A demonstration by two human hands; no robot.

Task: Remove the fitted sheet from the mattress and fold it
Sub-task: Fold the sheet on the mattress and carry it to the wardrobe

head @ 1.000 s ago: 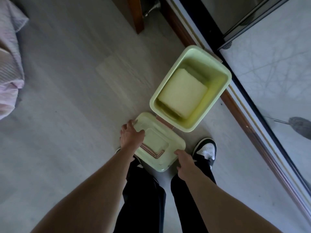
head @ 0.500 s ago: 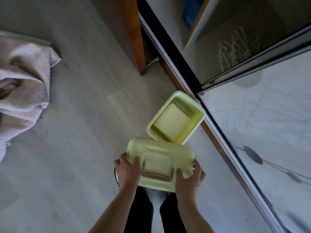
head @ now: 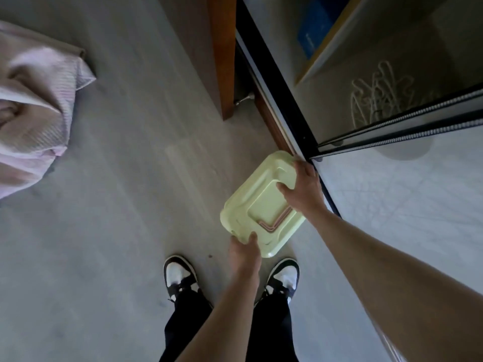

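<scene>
A pale green plastic lid point(head: 257, 202) with a pink handle now covers the green storage box on the floor, so the folded sheet inside is hidden. My left hand point(head: 244, 250) holds the lid's near corner, thumb on top. My right hand point(head: 303, 188) rests on the lid's far right side, fingers spread over its top and edge. A pink striped bedding bundle point(head: 34, 105) hangs at the far left.
The box stands beside a sliding wardrobe's black track point(head: 282, 95) and its glass door point(head: 405, 205). A wooden post point(head: 222, 56) rises behind it. White hangers point(head: 379, 97) lie inside the wardrobe. My two shoes point(head: 180, 275) stand on the grey floor point(head: 117, 205) just in front.
The lid went from the floor beside the open box, up in both hands, and onto the box. The folded sheet is now covered. My right hand shifted to the far side.
</scene>
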